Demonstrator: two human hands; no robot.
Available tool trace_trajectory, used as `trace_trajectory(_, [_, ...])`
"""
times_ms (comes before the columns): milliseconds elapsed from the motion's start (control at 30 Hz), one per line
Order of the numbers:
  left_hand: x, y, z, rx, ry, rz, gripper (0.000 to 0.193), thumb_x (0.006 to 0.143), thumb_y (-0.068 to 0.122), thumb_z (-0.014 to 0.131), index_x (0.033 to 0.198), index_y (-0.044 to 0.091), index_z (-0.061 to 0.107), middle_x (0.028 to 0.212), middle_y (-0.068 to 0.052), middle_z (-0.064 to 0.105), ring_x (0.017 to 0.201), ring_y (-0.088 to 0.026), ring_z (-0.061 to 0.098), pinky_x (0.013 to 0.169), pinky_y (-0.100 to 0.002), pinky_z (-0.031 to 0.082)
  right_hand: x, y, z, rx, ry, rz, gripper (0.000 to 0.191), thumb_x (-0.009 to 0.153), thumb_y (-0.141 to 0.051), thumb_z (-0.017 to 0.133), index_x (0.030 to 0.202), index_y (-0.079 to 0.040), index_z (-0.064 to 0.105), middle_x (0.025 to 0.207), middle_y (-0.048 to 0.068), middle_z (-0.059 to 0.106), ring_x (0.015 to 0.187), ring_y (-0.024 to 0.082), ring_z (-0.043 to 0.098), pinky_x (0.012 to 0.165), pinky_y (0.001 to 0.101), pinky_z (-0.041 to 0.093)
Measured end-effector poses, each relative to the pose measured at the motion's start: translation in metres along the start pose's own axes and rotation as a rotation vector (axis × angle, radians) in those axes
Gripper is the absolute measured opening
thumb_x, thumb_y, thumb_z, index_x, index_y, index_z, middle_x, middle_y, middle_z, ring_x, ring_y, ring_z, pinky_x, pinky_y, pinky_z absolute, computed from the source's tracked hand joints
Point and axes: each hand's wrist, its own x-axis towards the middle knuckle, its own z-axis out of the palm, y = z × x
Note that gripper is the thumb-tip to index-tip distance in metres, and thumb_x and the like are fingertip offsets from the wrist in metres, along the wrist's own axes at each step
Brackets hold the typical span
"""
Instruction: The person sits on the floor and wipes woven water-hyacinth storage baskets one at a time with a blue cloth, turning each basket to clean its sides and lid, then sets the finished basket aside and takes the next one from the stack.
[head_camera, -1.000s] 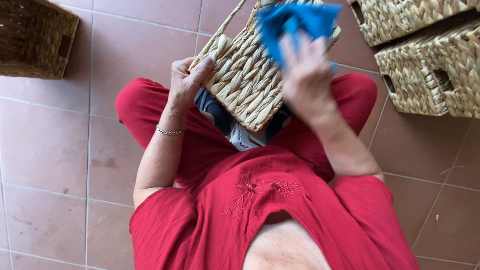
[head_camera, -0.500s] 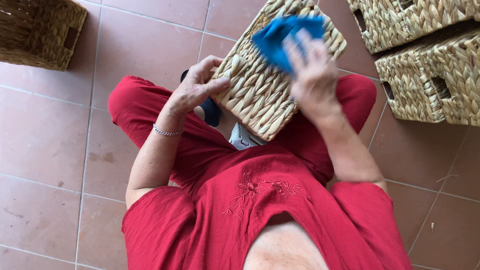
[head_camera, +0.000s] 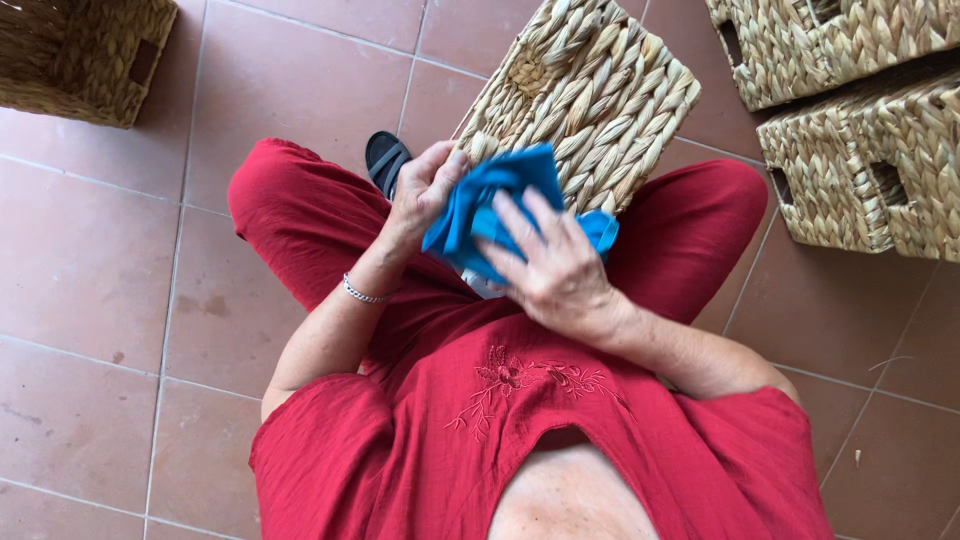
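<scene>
A woven straw basket (head_camera: 590, 90) rests tilted on my lap between my knees, its flat woven side facing up. My left hand (head_camera: 425, 190) grips the basket's near left corner, thumb on top. My right hand (head_camera: 550, 265) presses a blue cloth (head_camera: 485, 205) against the basket's near edge, fingers spread over the cloth. I sit cross-legged in red clothes, a thin bracelet on my left wrist.
Two more woven baskets (head_camera: 860, 130) stand on the tile floor at the upper right. A darker woven basket (head_camera: 85, 55) sits at the upper left. A black sandal (head_camera: 385, 160) shows by my left knee. Terracotta tiles (head_camera: 110, 290) spread all around.
My right hand has drawn the blue cloth from the basket's far end down to its near edge. The basket has shifted slightly with my left hand still on it.
</scene>
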Motion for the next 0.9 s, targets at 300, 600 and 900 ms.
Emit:
trace_trajectory(300, [0.002, 0.005, 0.004, -0.09, -0.028, 0.008, 0.032, 0.111, 0.02, 0.056, 0.133, -0.002, 0.062, 0.11, 0.001, 0.068, 0.097, -0.005, 0.058, 0.088, -0.021, 0.051, 0.017, 0.133, 0.021, -0.313, 0.141, 0.229, 0.048, 0.093, -0.022, 0.085, 0.138, -0.012, 0.071, 0.134, 0.011, 0.062, 0.104, 0.033, 0.058, 0.078, 0.0404, 0.055])
trace_trajectory(600, [0.0, 0.004, -0.005, -0.119, 0.171, 0.0, 0.03, 0.112, 0.017, 0.056, 0.129, -0.004, 0.067, 0.098, 0.004, 0.064, 0.084, -0.004, 0.053, 0.074, -0.018, 0.044, 0.047, 0.109, 0.022, -0.32, 0.157, 0.235, 0.044, 0.095, -0.01, 0.073, 0.136, -0.001, 0.064, 0.129, 0.019, 0.062, 0.103, 0.036, 0.059, 0.077, 0.0419, 0.055])
trace_trajectory(900, [-0.016, -0.001, -0.006, -0.113, 0.141, -0.002, 0.03, 0.113, 0.017, 0.055, 0.131, -0.004, 0.065, 0.101, 0.004, 0.063, 0.088, -0.002, 0.054, 0.08, -0.017, 0.046, -0.027, 0.013, -0.008, -0.092, -0.031, 0.0, 0.042, 0.088, -0.013, 0.063, 0.129, -0.013, 0.073, 0.128, 0.008, 0.065, 0.094, 0.025, 0.055, 0.068, 0.0359, 0.048])
